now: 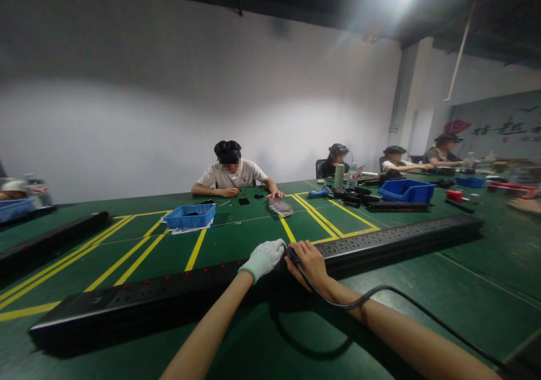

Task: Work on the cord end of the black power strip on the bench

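A long black power strip (169, 290) with a row of sockets and small red switches lies slantwise across the green table before me. My left hand (265, 257), in a white glove with a pale green cuff, rests over the middle of the strip with its fingers closed; what they grip is hidden. Beside it, my bare right hand (311, 263) is closed around a black plug (292, 254), close to the left fingertips. The plug's black cable (393, 290) loops over my right forearm and runs to the lower right. Whether the plug sits in a socket cannot be seen.
Yellow tape lines (196, 250) mark the table (456, 312). A blue tray (190, 216) stands across from me, near a seated person (231, 174). Further right are a blue bin (406, 191), dark cables and a green bottle (339, 176). Another black strip (51, 236) lies at left.
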